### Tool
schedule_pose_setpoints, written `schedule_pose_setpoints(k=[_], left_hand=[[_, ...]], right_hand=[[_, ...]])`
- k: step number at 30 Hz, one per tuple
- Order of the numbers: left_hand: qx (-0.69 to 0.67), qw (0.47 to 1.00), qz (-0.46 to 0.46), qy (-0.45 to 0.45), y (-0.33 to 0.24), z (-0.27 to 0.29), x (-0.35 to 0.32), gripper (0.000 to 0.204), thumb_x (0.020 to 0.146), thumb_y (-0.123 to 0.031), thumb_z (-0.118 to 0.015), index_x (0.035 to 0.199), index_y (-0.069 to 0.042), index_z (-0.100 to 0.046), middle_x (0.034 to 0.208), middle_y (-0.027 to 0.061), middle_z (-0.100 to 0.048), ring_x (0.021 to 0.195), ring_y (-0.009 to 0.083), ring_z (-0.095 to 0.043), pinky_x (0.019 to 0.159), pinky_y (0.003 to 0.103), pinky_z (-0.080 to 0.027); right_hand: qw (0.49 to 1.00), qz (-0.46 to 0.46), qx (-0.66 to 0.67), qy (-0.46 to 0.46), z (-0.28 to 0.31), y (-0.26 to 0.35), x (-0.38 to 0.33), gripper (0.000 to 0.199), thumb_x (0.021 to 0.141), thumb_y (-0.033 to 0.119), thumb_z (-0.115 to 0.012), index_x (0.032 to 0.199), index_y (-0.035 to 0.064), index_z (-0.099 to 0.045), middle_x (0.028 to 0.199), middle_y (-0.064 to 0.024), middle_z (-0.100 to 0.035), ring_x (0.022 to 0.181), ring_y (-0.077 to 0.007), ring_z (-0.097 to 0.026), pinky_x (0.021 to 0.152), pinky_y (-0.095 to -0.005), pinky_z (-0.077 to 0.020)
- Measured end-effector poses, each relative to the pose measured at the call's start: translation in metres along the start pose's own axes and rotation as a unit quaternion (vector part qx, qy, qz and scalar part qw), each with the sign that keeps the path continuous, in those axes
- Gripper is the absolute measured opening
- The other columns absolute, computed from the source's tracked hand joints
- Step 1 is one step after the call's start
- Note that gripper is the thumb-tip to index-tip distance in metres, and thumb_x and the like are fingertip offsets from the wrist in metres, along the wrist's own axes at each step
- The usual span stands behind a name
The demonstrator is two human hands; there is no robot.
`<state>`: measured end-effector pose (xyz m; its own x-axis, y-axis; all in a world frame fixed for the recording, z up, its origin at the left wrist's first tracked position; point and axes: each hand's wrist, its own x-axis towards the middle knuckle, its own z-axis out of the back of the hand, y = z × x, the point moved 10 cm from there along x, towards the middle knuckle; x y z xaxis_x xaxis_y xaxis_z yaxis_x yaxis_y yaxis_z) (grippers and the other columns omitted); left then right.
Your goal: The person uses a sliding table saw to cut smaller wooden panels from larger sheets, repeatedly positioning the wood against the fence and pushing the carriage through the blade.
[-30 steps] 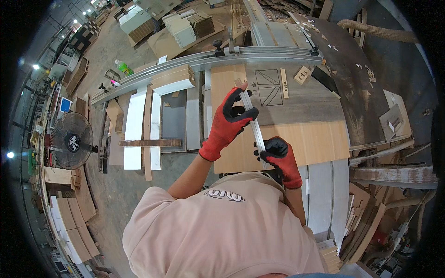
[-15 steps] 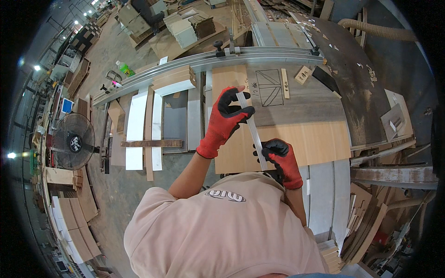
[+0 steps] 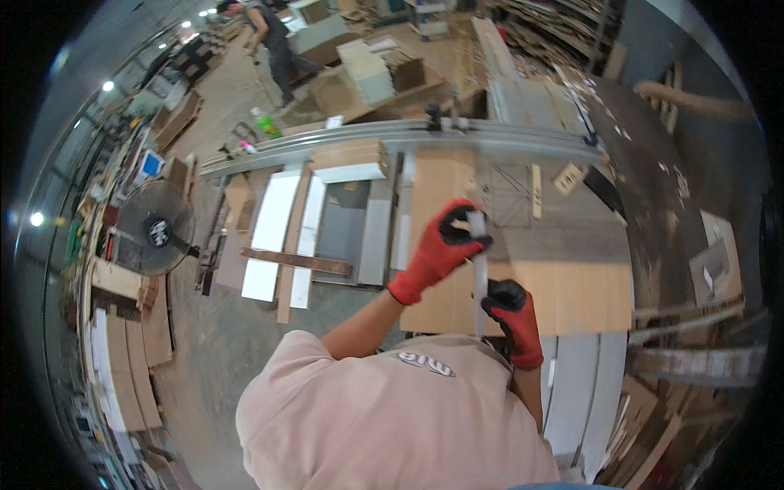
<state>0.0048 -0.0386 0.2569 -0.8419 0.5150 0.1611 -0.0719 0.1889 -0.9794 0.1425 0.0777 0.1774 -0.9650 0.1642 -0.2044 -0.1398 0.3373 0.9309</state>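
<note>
My left hand [image 3: 439, 251], in a red glove with a black palm, closes its fingers around the upper part of a narrow, pale strip [image 3: 481, 276]. My right hand [image 3: 516, 320], gloved the same way, grips the strip lower down, close to my shirt. Motion blurs the strip, and its material cannot be made out. It runs almost straight away from my body. Beneath it lies a light wood-coloured board [image 3: 563, 287], alongside a grey-brown panel [image 3: 563, 233] bearing a hand-drawn sketch.
A metal rail [image 3: 327, 140] crosses the far side of the work surface. White and brown strips [image 3: 272, 237] lie at left, under a dark crosspiece [image 3: 298, 261]. A fan [image 3: 157, 229] stands farther left. Another person [image 3: 273, 49] bends near stacked boards at the far left.
The strip has swung from a slant to nearly straight away from me, both hands still on it. My view has shifted, and the other person now shows more fully.
</note>
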Motion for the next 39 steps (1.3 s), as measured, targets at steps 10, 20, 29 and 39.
schedule_pose_setpoints(k=[10,20,29,39], left_hand=[[0.036,0.999,-0.025,0.025,-0.015,-0.024,-0.001,0.057,0.082,-0.006,-0.077,0.133,-0.008,-0.052,0.124,0.0039,-0.058,0.088,0.0087,-0.062,0.070,0.025,-0.053],[0.010,0.998,-0.005,0.066,0.033,-0.045,0.017,0.052,0.079,0.006,-0.074,0.124,-0.007,-0.051,0.127,0.0078,-0.062,0.093,0.0147,-0.066,0.082,0.028,-0.056],[0.045,0.997,-0.002,0.056,0.085,-0.084,0.037,0.097,0.072,-0.003,-0.083,0.151,-0.009,-0.027,0.143,0.0091,-0.042,0.114,0.0216,-0.051,0.092,0.036,-0.049],[0.387,0.867,-0.217,0.227,0.187,-0.239,0.125,0.050,0.083,-0.029,-0.070,0.127,-0.014,-0.056,0.126,0.0147,-0.055,0.115,0.0338,-0.055,0.096,0.046,-0.046]], right_hand=[[1.000,0.022,0.012,-0.010,0.009,0.000,0.009,0.019,0.079,-0.002,-0.073,0.087,0.0071,-0.059,0.083,-0.0017,-0.067,0.069,-0.0076,-0.058,0.058,-0.0226,-0.0430],[0.994,0.065,0.065,-0.059,0.037,-0.018,0.013,0.019,0.080,-0.004,-0.074,0.091,0.0057,-0.061,0.082,0.0012,-0.061,0.073,-0.0071,-0.055,0.063,-0.0235,-0.0465],[0.957,0.104,-0.182,-0.200,0.159,0.013,0.021,0.029,0.074,0.011,-0.081,0.097,0.0049,-0.064,0.083,-0.0032,-0.063,0.079,-0.0147,-0.060,0.074,-0.0294,-0.0492],[0.666,0.045,-0.670,-0.325,0.358,0.061,0.114,0.062,0.070,0.022,-0.079,0.127,0.0117,-0.057,0.123,-0.0106,-0.062,0.114,-0.0335,-0.056,0.095,-0.0450,-0.0470]])
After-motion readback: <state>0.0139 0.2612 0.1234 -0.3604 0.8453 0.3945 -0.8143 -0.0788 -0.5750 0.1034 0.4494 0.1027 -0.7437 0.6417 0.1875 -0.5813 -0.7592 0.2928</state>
